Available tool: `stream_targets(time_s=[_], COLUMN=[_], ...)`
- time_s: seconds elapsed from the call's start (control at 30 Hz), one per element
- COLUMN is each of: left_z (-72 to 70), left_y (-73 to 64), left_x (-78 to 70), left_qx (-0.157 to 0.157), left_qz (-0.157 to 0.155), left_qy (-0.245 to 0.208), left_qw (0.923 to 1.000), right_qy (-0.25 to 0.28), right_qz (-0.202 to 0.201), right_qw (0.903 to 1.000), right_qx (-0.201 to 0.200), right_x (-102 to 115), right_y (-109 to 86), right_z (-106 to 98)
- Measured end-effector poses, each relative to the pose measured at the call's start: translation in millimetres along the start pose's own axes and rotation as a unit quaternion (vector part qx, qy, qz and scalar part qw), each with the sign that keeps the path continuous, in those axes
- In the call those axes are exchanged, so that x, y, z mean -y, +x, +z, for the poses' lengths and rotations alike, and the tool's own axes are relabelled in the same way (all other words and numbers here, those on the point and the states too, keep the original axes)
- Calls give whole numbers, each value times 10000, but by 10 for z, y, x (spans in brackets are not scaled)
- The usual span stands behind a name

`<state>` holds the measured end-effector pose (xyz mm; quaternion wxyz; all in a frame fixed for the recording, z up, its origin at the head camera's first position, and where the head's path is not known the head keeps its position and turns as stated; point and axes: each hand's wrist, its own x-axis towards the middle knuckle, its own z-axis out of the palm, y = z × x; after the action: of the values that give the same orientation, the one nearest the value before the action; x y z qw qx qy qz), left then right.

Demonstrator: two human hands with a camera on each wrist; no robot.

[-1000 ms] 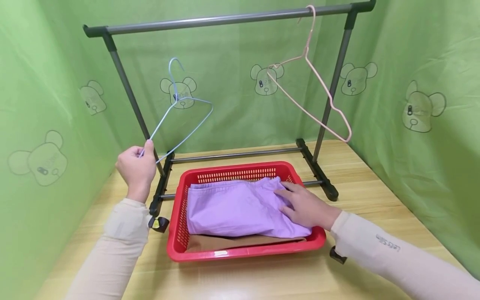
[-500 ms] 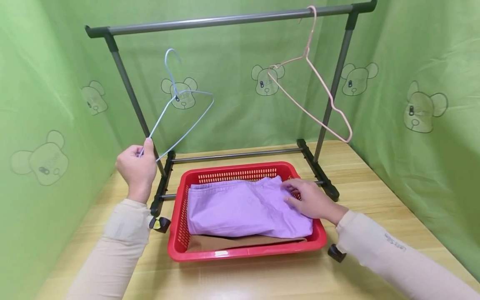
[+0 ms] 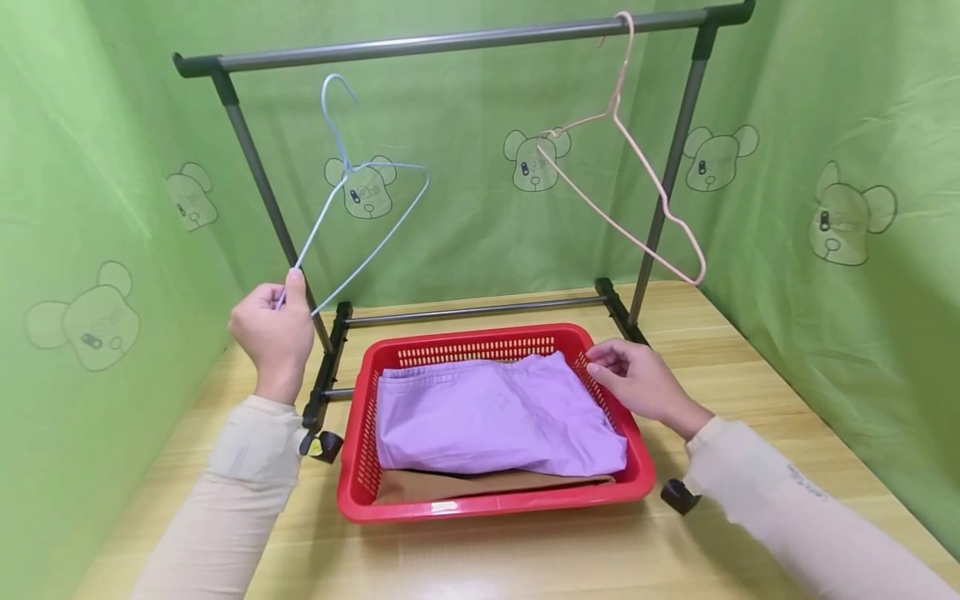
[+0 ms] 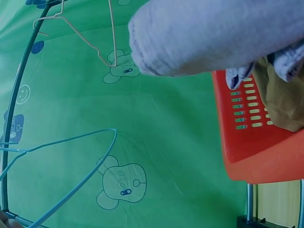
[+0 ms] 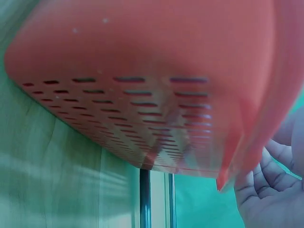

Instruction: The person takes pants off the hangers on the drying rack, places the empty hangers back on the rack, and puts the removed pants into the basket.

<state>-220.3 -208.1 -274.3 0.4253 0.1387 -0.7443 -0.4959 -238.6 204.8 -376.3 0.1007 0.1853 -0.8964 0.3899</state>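
Observation:
My left hand grips a light-blue wire hanger by one end of its frame, raised left of the basket with its hook upward. In the left wrist view the hanger shows at the lower left, with only a bit of the hand at the edge. My right hand, fingers loosely bent, is at the right rim of a red plastic basket; the right wrist view shows the hand beside the basket's rim with nothing held. In the basket lies a folded lavender garment over a brown cloth.
A grey clothes rack stands behind the basket, a pink hanger hooked on its bar at the right. One of its black casters shows near the right sleeve. Green curtains with bear drawings surround the wooden table.
My right hand has lifted off the lavender garment and shifted right to the basket's rim. My left hand has raised the blue hanger's hook end higher, tilting it more upright.

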Motion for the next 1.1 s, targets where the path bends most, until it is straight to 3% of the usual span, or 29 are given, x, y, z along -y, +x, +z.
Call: stream_targets(time_s=[0.6,0.9,1.1], left_z=[38,56,110], left_y=[71,122,151], left_x=[-189,-306,-372], left_qx=[-130,-208,-176], left_qz=[-58,-395,-520], left_qy=[-132,-297,-377], left_qw=[9998,9986,9978], right_qy=[847,937,637], right_qz=[585,780,1090], right_qw=[9944,9924,9919], right_qx=[-224,-158,-145], right_x=[-93,-129,-132], right_y=[-34,-73,-101], right_z=[-79,-86,-110])
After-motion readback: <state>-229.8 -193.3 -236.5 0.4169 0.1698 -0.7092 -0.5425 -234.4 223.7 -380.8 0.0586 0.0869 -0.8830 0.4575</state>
